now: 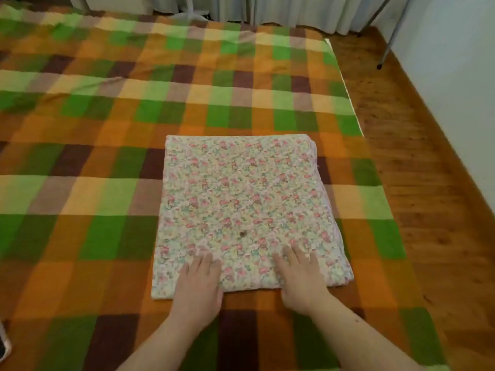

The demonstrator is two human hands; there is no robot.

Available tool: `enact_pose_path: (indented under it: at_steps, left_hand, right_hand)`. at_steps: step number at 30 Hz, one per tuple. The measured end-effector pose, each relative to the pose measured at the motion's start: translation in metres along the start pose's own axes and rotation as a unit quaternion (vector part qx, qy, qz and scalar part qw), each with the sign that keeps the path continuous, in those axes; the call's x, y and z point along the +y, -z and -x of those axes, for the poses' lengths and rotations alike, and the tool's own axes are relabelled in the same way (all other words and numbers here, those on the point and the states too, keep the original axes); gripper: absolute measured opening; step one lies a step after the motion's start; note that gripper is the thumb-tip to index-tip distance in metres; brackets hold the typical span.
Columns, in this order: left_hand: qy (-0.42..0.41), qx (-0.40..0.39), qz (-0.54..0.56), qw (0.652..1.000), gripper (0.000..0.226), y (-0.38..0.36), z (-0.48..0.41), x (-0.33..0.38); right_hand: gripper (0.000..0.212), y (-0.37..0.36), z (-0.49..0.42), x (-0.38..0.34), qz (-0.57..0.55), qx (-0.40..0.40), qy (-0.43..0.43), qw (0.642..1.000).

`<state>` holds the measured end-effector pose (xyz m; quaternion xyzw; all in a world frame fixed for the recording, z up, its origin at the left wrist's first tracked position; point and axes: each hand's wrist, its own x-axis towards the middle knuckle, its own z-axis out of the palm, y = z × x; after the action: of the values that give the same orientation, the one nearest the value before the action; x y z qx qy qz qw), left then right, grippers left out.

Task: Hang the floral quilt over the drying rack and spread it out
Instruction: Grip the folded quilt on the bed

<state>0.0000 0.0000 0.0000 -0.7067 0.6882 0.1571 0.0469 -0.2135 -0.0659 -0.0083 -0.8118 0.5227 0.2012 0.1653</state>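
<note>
On a green, orange and brown checked blanket (107,124), the folded pink-flowered quilt (241,199) lay square, left hand (199,285) and right hand (300,279) pressed flat, fingers spread, on its near edge.

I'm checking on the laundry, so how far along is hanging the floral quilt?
Nothing is done yet: the floral quilt lies folded square on the plaid blanket. In hand: the left hand and right hand rest on its near edge, not yet lifting. Left: carrying, hanging, spreading; metal legs stand far right.
</note>
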Motion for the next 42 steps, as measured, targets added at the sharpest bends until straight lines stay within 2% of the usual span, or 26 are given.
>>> enact_pose_path:
  at_steps: [2, 3, 5, 8, 12, 16, 20, 22, 25, 27, 31, 36, 42]
  left_hand:
    - [-0.057, 0.021, 0.025, 0.998, 0.047, -0.022, -0.002, 0.002]
    - [-0.087, 0.038, 0.000, 0.995, 0.049, -0.033, -0.002, 0.002]
    - [-0.116, 0.061, -0.036, 0.991, 0.063, -0.056, -0.010, 0.003]
    - [-0.105, 0.074, -0.069, 0.989, 0.085, -0.078, -0.020, 0.004]
    - [-0.102, 0.080, -0.102, 0.986, 0.100, -0.092, -0.037, 0.007]
    - [-0.112, 0.093, -0.116, 0.982, 0.090, -0.095, -0.057, 0.002]
    - [-0.127, 0.088, -0.121, 0.981, 0.092, -0.100, -0.068, 0.000]
    - [-0.128, 0.087, -0.130, 0.979, 0.088, -0.099, -0.071, 0.001]
    - [-0.141, 0.095, -0.145, 0.975, 0.077, -0.094, -0.077, 0.002]
    - [-0.151, 0.116, -0.150, 0.970, 0.063, -0.088, -0.083, 0.000]
    - [-0.154, 0.149, -0.130, 0.968, 0.048, -0.071, -0.096, -0.001]
    - [-0.137, 0.142, -0.115, 0.974, 0.055, -0.041, -0.091, 0.005]
    - [-0.125, 0.178, -0.108, 0.970, 0.050, 0.041, -0.076, 0.020]
  right_hand:
    - [0.084, -0.019, -0.007, 0.000, 0.021, -0.009, 0.024, 0.999]
    - [0.090, -0.029, -0.008, 0.001, 0.041, -0.006, 0.039, 0.998]
    - [0.098, -0.053, -0.015, 0.004, 0.068, 0.010, 0.062, 0.996]
    - [0.103, -0.071, -0.023, 0.012, 0.089, 0.042, 0.080, 0.992]
    - [0.099, -0.075, -0.046, 0.028, 0.107, 0.070, 0.114, 0.985]
    - [0.100, -0.072, -0.058, 0.034, 0.132, 0.084, 0.145, 0.977]
    - [0.099, -0.064, -0.064, 0.034, 0.149, 0.079, 0.166, 0.972]
    - [0.096, -0.068, -0.069, 0.041, 0.154, 0.106, 0.187, 0.964]
    - [0.093, -0.057, -0.070, 0.036, 0.160, 0.094, 0.171, 0.968]
    - [0.085, -0.049, -0.073, 0.033, 0.162, 0.120, 0.164, 0.966]
    - [0.062, -0.038, -0.079, 0.036, 0.105, 0.174, 0.175, 0.963]
    - [0.059, -0.019, -0.073, 0.033, 0.063, 0.202, 0.141, 0.967]
    - [0.061, 0.027, -0.028, 0.029, -0.002, 0.282, 0.083, 0.956]
